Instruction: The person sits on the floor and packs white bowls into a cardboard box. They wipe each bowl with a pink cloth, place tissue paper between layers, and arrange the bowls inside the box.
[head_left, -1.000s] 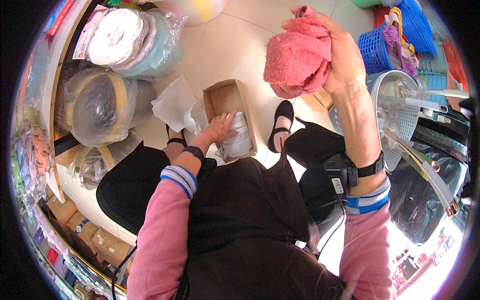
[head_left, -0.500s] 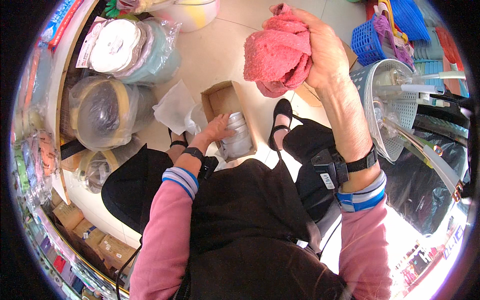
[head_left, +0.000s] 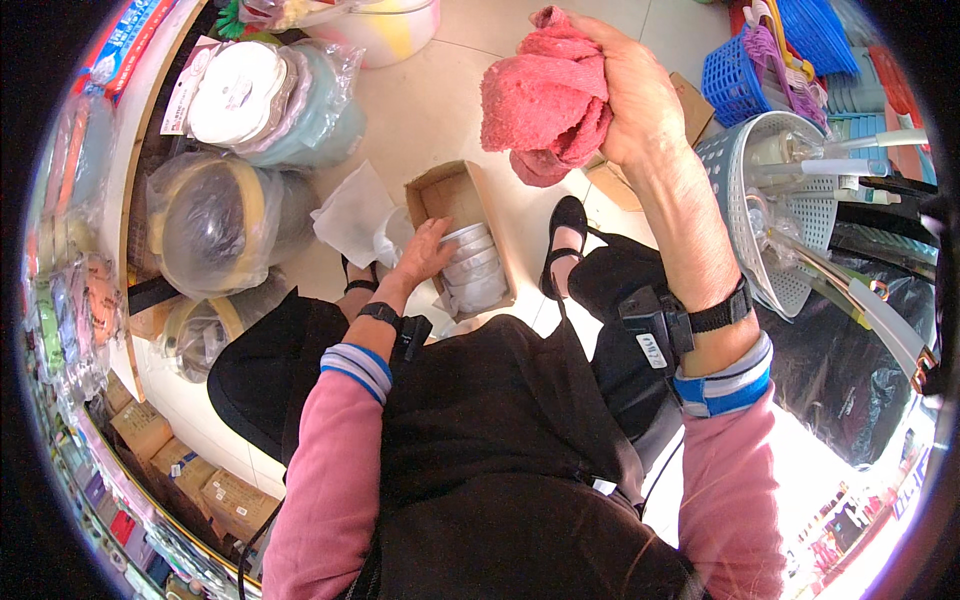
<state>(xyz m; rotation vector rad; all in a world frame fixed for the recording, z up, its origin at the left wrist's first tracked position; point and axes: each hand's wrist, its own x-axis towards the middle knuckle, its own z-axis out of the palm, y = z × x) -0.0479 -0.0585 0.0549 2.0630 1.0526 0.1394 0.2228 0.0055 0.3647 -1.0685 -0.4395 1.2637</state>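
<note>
The right hand (head_left: 645, 105) is gripping a bunched, pinkish-red, rough-textured cloth (head_left: 550, 100), its fingers and palm clamping around the right side of the bundle and raising it well above the pale tiled floor (head_left: 430, 100). The left hand (head_left: 427, 252) is hanging lower, over the left edge of an open, rectangular brown cardboard box (head_left: 440, 192) — its fingers are pointing inward beside a row of rounded, white-wrapped objects (head_left: 473, 268), though whether they are pressing or closing on any of these I cannot tell. The white-wrapped objects are lying against one another in the near part of the box, while its far part is showing bare cardboard. A crumpled, translucent white sheet (head_left: 350, 215) is lying just left of the box, and a black strapped shoe (head_left: 567, 225) is standing on the floor just to its right. Farther right, a pale grey, perforated plastic basket (head_left: 715, 165) is holding several long-handled items, with a bright blue plastic basket (head_left: 735, 78) standing beyond it. On the left, a yellow-rimmed round container in clear plastic wrap (head_left: 257, 220) is sitting below a white, scalloped plastic piece (head_left: 236, 92).
</note>
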